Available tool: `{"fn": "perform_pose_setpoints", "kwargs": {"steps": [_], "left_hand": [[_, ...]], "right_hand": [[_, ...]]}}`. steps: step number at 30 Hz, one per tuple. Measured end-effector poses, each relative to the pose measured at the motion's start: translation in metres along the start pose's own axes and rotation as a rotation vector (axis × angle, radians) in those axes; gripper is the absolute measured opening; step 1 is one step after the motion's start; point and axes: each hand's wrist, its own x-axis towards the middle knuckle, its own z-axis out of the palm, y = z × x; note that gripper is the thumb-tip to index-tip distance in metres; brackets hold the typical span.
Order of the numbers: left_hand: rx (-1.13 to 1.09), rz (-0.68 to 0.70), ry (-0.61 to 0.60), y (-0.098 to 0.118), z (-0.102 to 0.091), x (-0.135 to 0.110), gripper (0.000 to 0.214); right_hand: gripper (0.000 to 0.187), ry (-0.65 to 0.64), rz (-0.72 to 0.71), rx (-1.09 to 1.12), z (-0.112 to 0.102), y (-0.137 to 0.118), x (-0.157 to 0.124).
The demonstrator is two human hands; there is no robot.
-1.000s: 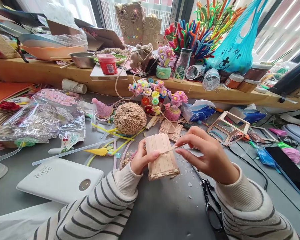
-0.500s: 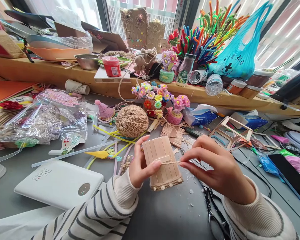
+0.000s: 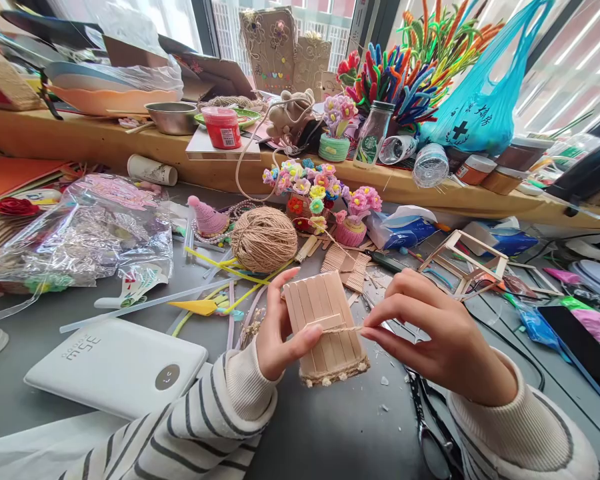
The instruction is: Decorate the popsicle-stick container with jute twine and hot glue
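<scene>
My left hand (image 3: 276, 330) grips a small holder built of upright popsicle sticks (image 3: 325, 313), thumb pressed on its front, fingers curled behind it. A band of jute twine rings its bottom edge. My right hand (image 3: 433, 333) pinches a strand of jute twine (image 3: 343, 328) and holds it taut across the middle of the sticks. The big ball of jute twine (image 3: 263, 238) lies on the grey table just behind the holder. Both arms wear striped sleeves.
Black scissors (image 3: 430, 427) lie under my right wrist. A white power bank (image 3: 115, 367) sits front left, a clear plastic bag (image 3: 80, 233) of craft bits farther left, a stick frame (image 3: 463, 260) and a dark phone (image 3: 585, 347) right. A wooden shelf (image 3: 105, 143) crowded with jars and pipe cleaners runs along the back.
The holder has tilted a little and sits slightly lower and to the right. My right hand has shifted right and down, drawing the twine across the sticks' front.
</scene>
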Motion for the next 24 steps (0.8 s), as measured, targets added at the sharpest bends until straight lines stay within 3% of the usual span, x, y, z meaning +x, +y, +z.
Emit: {"fn": "perform_pose_setpoints", "kwargs": {"steps": [24], "left_hand": [[-0.033,-0.002,0.010,0.0002,0.0028,0.0008,0.077]], "right_hand": [[0.008,0.007,0.048,-0.078,0.0053,0.0021,-0.0004]]}}
